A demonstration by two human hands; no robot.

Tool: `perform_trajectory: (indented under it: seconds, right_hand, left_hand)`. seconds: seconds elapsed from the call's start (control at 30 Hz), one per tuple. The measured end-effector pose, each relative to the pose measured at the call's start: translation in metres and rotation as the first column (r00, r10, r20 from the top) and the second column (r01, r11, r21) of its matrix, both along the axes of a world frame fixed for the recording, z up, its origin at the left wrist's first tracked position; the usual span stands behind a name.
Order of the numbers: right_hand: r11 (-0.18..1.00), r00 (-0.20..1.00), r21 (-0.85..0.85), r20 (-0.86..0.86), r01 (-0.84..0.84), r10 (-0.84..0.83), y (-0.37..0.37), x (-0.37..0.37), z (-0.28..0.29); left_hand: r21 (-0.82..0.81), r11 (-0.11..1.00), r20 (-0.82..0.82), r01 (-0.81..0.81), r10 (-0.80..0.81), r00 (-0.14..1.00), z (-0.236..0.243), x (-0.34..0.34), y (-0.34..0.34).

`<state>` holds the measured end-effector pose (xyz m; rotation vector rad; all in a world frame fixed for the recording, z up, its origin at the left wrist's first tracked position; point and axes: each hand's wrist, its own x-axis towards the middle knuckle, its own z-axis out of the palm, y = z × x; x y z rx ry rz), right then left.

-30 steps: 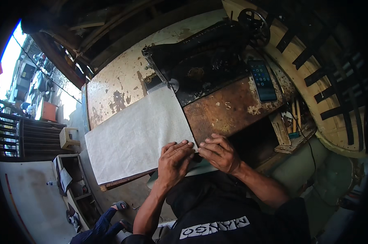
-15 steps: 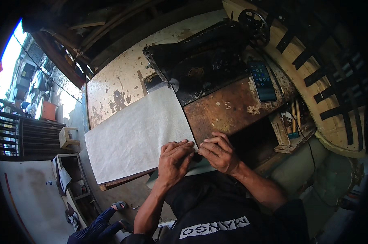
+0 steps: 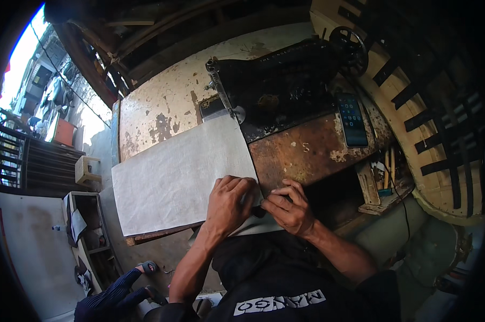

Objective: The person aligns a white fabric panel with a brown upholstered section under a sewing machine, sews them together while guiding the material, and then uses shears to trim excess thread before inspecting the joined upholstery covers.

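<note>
A white sheet of cloth (image 3: 173, 177) lies across the left part of a worn sewing table, with a thin dark line along its right edge. At its near right corner, my left hand (image 3: 230, 204) is closed with fingers curled on the cloth. My right hand (image 3: 292, 208) pinches the dark edge at that corner, its thumb and fingertips close to my left fingers. Exactly what lies between the fingertips is partly hidden. Beyond the cloth stands a black sewing machine (image 3: 285, 88), its needle end just over the cloth's far right corner.
A smartphone (image 3: 352, 121) with a lit screen lies right of the machine. An open drawer space with wooden pieces (image 3: 372, 185) sits below it. At right is a pale panel with black straps (image 3: 414, 107). A stool (image 3: 87, 170) and another person's striped-trousered legs (image 3: 119, 292) are at left.
The view has shifted slightly, so the table and machine appear lower and further right. My left hand has rolled over, its fingers more tucked; my right hand still pinches the corner.
</note>
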<state>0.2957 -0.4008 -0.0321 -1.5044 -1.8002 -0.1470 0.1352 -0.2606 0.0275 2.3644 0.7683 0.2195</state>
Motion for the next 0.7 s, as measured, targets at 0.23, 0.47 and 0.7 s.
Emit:
perform_trajectory:
  seconds: [0.23,0.47,0.7]
  right_hand:
    - [1.0,1.0,-0.019,0.019,-0.009,0.009,0.001,-0.003,0.004]
    - [0.999,0.999,-0.032,0.04,-0.02,0.021,0.003,-0.004,0.009]
    - [0.997,0.999,-0.076,0.031,0.022,-0.02,0.007,-0.007,0.015]
  left_hand:
    - [0.326,0.945,-0.11,-0.027,0.067,0.992,-0.022,0.006,0.025]
    - [0.31,0.951,-0.149,-0.002,0.051,0.987,-0.02,0.005,0.028]
    - [0.293,0.956,-0.13,0.01,0.03,0.991,-0.019,0.006,0.035]
